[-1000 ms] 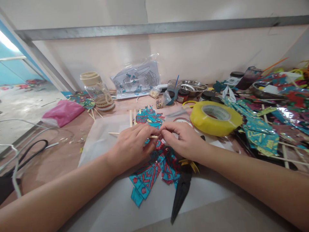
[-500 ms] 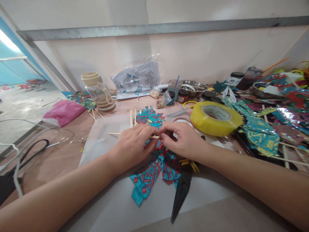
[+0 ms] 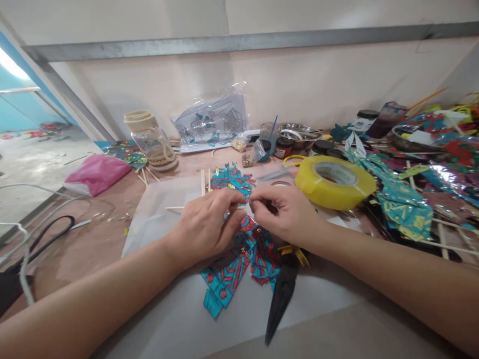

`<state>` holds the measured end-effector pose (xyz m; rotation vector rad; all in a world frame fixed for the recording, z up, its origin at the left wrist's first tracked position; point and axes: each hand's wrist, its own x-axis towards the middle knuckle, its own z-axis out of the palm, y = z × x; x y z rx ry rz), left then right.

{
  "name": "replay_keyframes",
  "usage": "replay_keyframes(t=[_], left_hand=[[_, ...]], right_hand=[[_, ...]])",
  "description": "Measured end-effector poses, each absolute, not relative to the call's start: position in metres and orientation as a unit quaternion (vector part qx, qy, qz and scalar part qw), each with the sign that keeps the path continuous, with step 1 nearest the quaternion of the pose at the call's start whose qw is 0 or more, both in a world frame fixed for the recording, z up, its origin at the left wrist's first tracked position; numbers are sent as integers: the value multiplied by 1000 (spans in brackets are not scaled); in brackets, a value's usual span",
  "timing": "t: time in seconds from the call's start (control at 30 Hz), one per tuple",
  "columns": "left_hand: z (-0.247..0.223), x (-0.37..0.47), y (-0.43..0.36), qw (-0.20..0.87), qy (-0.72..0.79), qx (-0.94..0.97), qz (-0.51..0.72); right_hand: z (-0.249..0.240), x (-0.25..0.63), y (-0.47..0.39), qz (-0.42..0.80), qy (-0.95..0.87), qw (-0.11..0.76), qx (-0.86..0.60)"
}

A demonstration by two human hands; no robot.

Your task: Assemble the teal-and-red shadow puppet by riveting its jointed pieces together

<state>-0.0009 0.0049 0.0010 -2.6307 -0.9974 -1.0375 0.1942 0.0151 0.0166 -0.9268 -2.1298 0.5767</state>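
A blue and red painted cut-out figure with small metal fasteners lies on a white sheet, partly hidden under my hands. My left hand is closed around a thin wooden stick, which lies crosswise over the figure. Close beside it, my right hand is held in a pinch above the figure. Whatever sits between its fingertips is too small to make out. A long black pointed piece lies below my right wrist, with a yellow piece at its upper end.
Right of my hands lies a large yellow tape roll. Painted cut-outs and sticks crowd the right side. Behind stand a bottle, paint jars and a metal bowl. On the left are a pink pouch and cables.
My fingertips have drawn slightly apart, leaving a small gap between the hands. The stick has shifted a little to the left with my left hand. The figure lies as before.
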Motion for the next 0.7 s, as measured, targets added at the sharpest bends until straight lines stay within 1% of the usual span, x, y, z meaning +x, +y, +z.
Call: replay_keyframes(t=[0.17, 0.37, 0.5, 0.7], left_hand=[[4, -2, 6, 76, -286, -885, -360], [3, -2, 8, 89, -277, -889, -354], [3, -2, 7, 101, -276, -889, -351], [4, -2, 7, 92, -275, -889, -354]], right_hand=[[22, 195, 12, 144, -856, 384, -315], [21, 196, 9, 93, -876, 382, -280], [21, 195, 8, 95, -872, 380, -293], [23, 195, 9, 111, -872, 375, -294]])
